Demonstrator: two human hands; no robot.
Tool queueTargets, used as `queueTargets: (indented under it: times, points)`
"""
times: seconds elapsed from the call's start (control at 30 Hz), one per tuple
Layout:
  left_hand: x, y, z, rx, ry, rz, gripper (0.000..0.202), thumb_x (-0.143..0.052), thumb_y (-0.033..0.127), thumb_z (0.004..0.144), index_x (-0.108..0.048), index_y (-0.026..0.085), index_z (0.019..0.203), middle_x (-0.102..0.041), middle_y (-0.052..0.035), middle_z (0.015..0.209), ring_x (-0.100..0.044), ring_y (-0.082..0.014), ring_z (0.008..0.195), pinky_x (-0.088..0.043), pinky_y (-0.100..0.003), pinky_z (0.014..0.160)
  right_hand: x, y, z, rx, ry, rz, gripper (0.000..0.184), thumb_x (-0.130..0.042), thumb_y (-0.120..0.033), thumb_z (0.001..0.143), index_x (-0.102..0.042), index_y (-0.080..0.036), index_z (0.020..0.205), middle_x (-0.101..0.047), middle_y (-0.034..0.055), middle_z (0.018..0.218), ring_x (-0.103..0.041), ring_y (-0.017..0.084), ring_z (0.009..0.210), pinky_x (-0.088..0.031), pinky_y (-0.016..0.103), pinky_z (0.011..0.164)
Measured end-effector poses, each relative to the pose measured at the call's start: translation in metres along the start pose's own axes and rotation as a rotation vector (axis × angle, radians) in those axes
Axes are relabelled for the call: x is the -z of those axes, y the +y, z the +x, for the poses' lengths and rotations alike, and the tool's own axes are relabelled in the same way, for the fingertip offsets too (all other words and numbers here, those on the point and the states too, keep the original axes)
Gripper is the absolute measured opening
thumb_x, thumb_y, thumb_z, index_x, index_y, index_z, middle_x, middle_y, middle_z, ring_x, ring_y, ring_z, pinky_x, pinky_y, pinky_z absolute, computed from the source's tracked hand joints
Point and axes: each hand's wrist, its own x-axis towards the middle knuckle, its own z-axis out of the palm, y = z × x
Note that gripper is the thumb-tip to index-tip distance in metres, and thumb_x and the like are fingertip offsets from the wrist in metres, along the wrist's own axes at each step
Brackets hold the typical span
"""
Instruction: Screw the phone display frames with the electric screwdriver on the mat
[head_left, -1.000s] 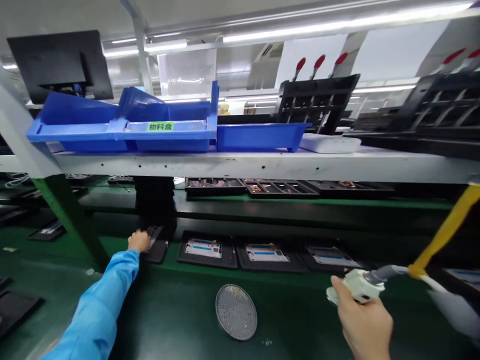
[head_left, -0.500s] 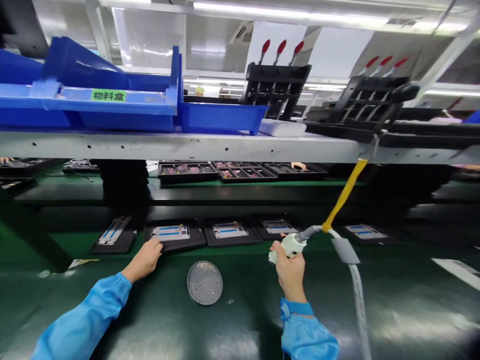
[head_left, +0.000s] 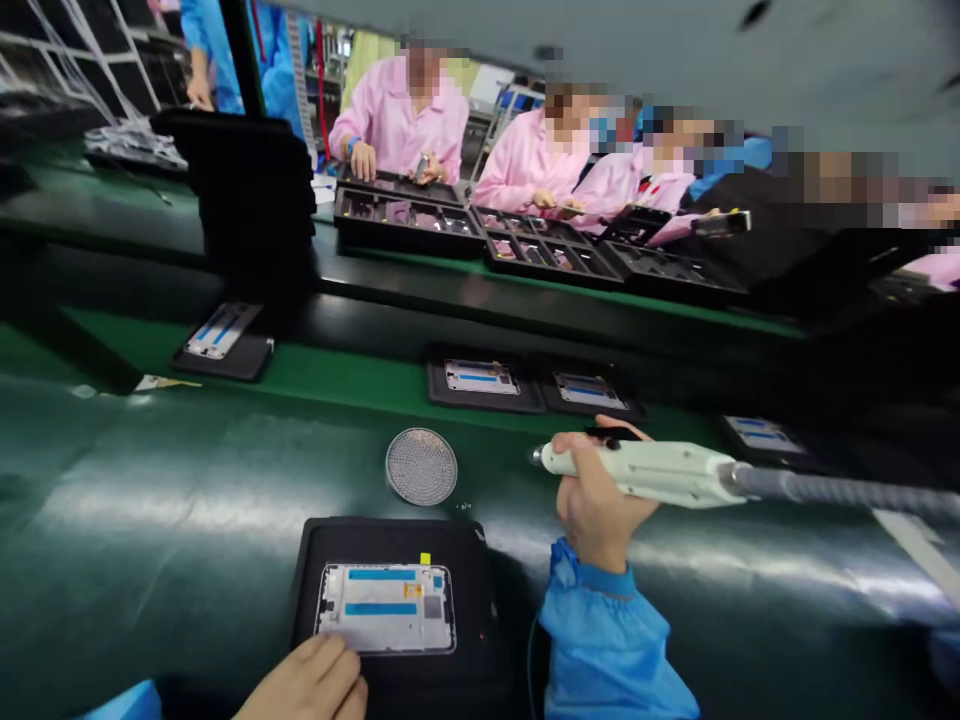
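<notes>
My right hand (head_left: pixel 604 500) is wrapped round a pale electric screwdriver (head_left: pixel 667 472), held level above the bench with its tip to the left. A grey cable leads off to the right. At the bottom, a black tray (head_left: pixel 394 535) carries a phone frame (head_left: pixel 390 592) with blue strips and a small yellow tab. My left hand (head_left: pixel 311 680) lies over the tray's lower left part, closed, its fingertips at the frame's lower edge; the thumb is hidden. Between the tray and the far row stands a round dish (head_left: pixel 421 467) with a dotted pattern of holes.
Along the back of the green bench (head_left: pixel 187 500) lie further black trays with phone frames, such as the left one (head_left: pixel 221 365). Beyond are a dark stack (head_left: pixel 244 210), parts trays (head_left: pixel 409 222) and several co-workers in pink and blue. A grey shelf (head_left: pixel 675 60) overhangs the top.
My left hand has drawn one tray from the back row toward me. The screwdriver has swung from hanging on its yellow strap to level. The view has tipped down.
</notes>
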Motion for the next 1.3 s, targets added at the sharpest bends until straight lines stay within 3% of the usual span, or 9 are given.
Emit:
queueTargets:
  times: [0.1, 0.23, 0.33, 0.67, 1.3]
  points:
    - [-0.007, -0.01, 0.025, -0.022, -0.064, -0.019, 0.019, -0.055, 0.031, 0.093, -0.067, 0.018, 0.088, -0.067, -0.0045, 0.082, -0.061, -0.0206, 0.075, -0.051, -0.035, 0.074, -0.025, -0.008, -0.023, -0.056, -0.224, 0.078, 0.03, -0.07, -0.019, 0.072, -0.051, -0.021, 0.095, -0.056, -0.0087, 0.06, -0.057, 0.012, 0.056, -0.052, 0.034, 0.065]
    - [-0.012, -0.032, 0.045, -0.046, -0.181, 0.002, 0.048, -0.055, 0.055, 0.09, -0.068, 0.013, 0.108, -0.068, -0.0153, 0.114, -0.061, -0.033, 0.105, -0.044, -0.048, 0.096, -0.054, 0.003, -0.046, -0.155, -0.499, 0.14, 0.025, -0.066, -0.022, 0.078, -0.051, -0.022, 0.097, -0.058, -0.0072, 0.059, -0.058, 0.013, 0.056, -0.052, 0.034, 0.062]
    - [-0.02, -0.041, 0.046, -0.063, -0.223, -0.034, 0.058, -0.05, 0.058, 0.091, -0.066, 0.009, 0.118, -0.067, -0.0176, 0.119, -0.059, -0.0355, 0.109, -0.037, -0.051, 0.101, -0.065, 0.017, -0.058, -0.205, -0.583, 0.133, 0.023, -0.065, -0.022, 0.082, -0.051, -0.022, 0.1, -0.059, -0.006, 0.062, -0.059, 0.013, 0.058, -0.05, 0.033, 0.06]
    - [-0.027, -0.049, 0.039, -0.069, -0.257, -0.167, 0.063, -0.041, 0.054, 0.096, -0.06, 0.003, 0.128, -0.062, -0.0178, 0.13, -0.053, -0.0317, 0.117, -0.026, -0.046, 0.109, -0.075, 0.021, -0.075, -0.278, -0.666, 0.133, 0.02, -0.062, -0.019, 0.085, -0.052, -0.023, 0.102, -0.058, -0.0056, 0.065, -0.057, 0.012, 0.06, -0.046, 0.029, 0.058]
    - [-0.027, -0.05, 0.041, -0.045, -0.207, -0.185, 0.058, -0.045, 0.054, 0.095, -0.062, 0.006, 0.123, -0.063, -0.0169, 0.126, -0.056, -0.0312, 0.113, -0.032, -0.045, 0.103, -0.075, 0.019, -0.076, -0.304, -0.642, 0.19, 0.02, -0.063, -0.012, 0.083, -0.056, -0.022, 0.099, -0.06, -0.0059, 0.067, -0.059, 0.012, 0.06, -0.047, 0.031, 0.062]
